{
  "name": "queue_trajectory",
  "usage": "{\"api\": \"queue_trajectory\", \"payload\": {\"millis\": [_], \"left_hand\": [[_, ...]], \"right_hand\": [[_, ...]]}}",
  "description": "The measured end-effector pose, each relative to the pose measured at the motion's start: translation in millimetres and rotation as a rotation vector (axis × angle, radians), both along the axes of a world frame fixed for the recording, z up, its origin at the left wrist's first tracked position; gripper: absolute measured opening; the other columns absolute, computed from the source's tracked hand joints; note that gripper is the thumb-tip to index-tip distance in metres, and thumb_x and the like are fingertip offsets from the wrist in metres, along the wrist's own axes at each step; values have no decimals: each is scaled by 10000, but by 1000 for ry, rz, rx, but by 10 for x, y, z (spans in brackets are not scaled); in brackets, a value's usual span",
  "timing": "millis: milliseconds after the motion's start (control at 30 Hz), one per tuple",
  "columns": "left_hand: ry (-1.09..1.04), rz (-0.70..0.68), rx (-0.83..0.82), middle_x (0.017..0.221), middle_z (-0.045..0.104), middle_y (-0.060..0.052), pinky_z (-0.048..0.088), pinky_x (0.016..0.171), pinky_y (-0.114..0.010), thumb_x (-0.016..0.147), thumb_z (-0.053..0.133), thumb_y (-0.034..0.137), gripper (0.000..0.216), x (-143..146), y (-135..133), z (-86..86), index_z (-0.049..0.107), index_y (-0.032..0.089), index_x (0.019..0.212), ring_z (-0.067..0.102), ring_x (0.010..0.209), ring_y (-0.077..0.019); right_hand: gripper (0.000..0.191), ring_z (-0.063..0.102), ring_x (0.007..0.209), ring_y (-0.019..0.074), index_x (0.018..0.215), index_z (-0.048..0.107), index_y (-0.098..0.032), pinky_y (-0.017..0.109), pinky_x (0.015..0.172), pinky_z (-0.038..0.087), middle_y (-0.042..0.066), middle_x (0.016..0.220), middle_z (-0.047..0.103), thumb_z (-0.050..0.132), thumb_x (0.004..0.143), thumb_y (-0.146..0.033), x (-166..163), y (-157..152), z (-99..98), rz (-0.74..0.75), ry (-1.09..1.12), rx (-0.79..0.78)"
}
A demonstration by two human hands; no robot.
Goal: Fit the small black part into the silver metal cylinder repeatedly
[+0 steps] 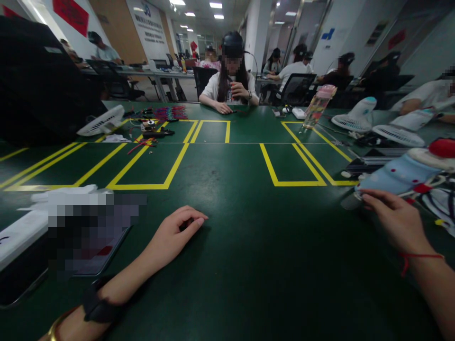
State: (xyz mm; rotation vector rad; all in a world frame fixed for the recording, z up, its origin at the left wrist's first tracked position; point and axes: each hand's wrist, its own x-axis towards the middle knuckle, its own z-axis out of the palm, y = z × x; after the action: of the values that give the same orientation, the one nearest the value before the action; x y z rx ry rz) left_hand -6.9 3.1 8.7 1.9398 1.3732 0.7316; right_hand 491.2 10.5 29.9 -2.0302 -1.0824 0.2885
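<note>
The left hand rests on the smooth dark-green table, its fingers curled into a narrow rounded loop, thumb close against forefinger, nothing visible inside. The right hand, wearing a thin red cord bracelet, has its fingers drawn narrow just beside the base of a glossy pale-blue tumbler with red dots, at the table's right; whether they grip it, I cannot tell. Flat yellow tape outlines angular boxes beyond.
</note>
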Motion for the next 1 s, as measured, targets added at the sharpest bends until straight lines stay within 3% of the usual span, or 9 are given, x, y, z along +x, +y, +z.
{"api": "queue_trajectory", "payload": {"millis": [133, 267, 400, 500, 633, 733, 833, 900, 1000], "left_hand": [[9, 3, -9, 1002, 623, -25, 453, 812, -332, 916, 500, 374, 216, -4, -3, 6, 666, 246, 966, 585, 920, -196], [1, -1, 3, 997, 630, -28, 459, 819, -335, 915, 499, 373, 219, 8, 1, 1, 668, 245, 968, 588, 923, -198], [-3, -4, 18, 1001, 639, -34, 465, 824, -341, 910, 496, 374, 224, 23, 9, -12, 673, 240, 945, 590, 928, -203], [13, 6, 24, 997, 642, -33, 469, 796, -334, 907, 501, 370, 220, 14, 10, -19, 676, 244, 952, 590, 917, -203], [27, 12, 36, 980, 641, -33, 463, 803, -333, 909, 503, 357, 214, -9, 14, -19, 678, 238, 941, 587, 906, -197], [45, 23, 33, 946, 637, -34, 468, 756, -325, 908, 504, 359, 219, 39, 27, 11, 675, 232, 959, 588, 859, -192], [38, 22, 49, 939, 629, -36, 467, 672, -303, 903, 509, 359, 237, 228, 36, 98, 653, 231, 1042, 580, 788, -180], [-9, -33, 89, 985, 622, -44, 472, 670, -298, 900, 519, 342, 244, 428, 38, 182, 640, 235, 1083, 578, 804, -176], [-45, -159, 147, 1011, 620, -42, 479, 757, -323, 888, 548, 302, 224, 732, 56, 300, 660, 257, 1077, 578, 887, -186]], "right_hand": [[571, 646, 854, 189, 1113, 623, -191, 294, 723, 493, 113, 1053, 655, 764, 590, -370, -35, -37, -91, 35, -78, 83], [479, 652, 849, 177, 1067, 622, -180, 288, 749, 515, 104, 1001, 663, 731, 644, -377, -216, -10, -164, 49, -136, 150], [415, 632, 945, 167, 1112, 585, -204, 351, 872, 522, 76, 1117, 621, 671, 729, -338, -870, -4, -176, 459, -81, 308], [359, 598, 1043, 164, 1133, 560, -231, 370, 921, 514, 58, 1193, 585, 623, 784, -288, -1534, -41, -142, 814, -9, 287], [271, 585, 1056, 146, 1080, 562, -242, 356, 934, 510, 45, 1183, 582, 591, 811, -252, -2119, -77, -126, 1050, 48, 239], [274, 578, 1070, 144, 1090, 550, -244, 353, 928, 515, 46, 1179, 579, 578, 817, -241, -2227, -83, -175, 1113, 83, 193], [438, 583, 1079, 150, 1210, 459, -246, 375, 956, 505, 63, 1202, 569, 606, 797, -258, -2208, -81, -251, 1091, 167, 152], [556, 591, 1077, 156, 1258, 394, -239, 387, 975, 495, 73, 1201, 571, 647, 764, -275, -2196, -76, -302, 1065, 231, 140], [538, 604, 1059, 152, 1220, 410, -230, 368, 957, 510, 71, 1175, 582, 661, 748, -285, -2206, -61, -356, 1054, 274, 127]]}}
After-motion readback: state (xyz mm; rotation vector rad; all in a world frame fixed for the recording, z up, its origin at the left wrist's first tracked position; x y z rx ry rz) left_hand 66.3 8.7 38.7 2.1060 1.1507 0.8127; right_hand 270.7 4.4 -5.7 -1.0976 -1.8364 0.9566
